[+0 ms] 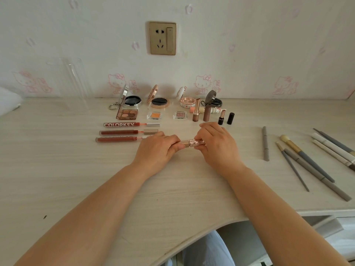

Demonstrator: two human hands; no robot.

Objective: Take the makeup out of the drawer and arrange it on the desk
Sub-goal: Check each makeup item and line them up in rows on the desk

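Both hands low over the pale tabletop [57,160], mid-frame. Left hand [156,148] curled round one end of a small lip gloss tube [189,144]; right hand [217,144] pinches its rose-gold cap end. Tube lies level between them, just above the surface. Behind: three open compacts [158,101], eyeshadow palette [127,114], three lip tubes [119,132] in a row at left. Brushes and pencils [307,160] well off to the right
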